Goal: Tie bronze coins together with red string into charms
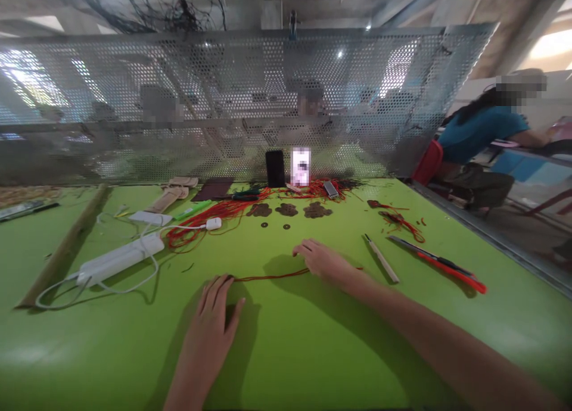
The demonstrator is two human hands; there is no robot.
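Note:
A thin red cord [272,277] lies stretched across the green tabletop between my two hands. My left hand [212,313] rests palm down, thumb apart, with its fingertips at the cord's left end. Over the right part of the cord is my right hand [319,260], its fingers loosely bent and pointing left. The cord passes beneath that hand, and a short end shows past the wrist. Beyond the hands lie two small round discs with centre holes [286,226] and three clusters of brown coin-like discs [286,209].
To the right are a pale-handled pen-like tool [381,258], orange-handled scissors [460,274] and red cord scraps [404,223]. A white power strip [120,259] with cables is left, near a bundle of red cords [196,229]. Two phones [274,168] stand before a perforated metal screen [223,107].

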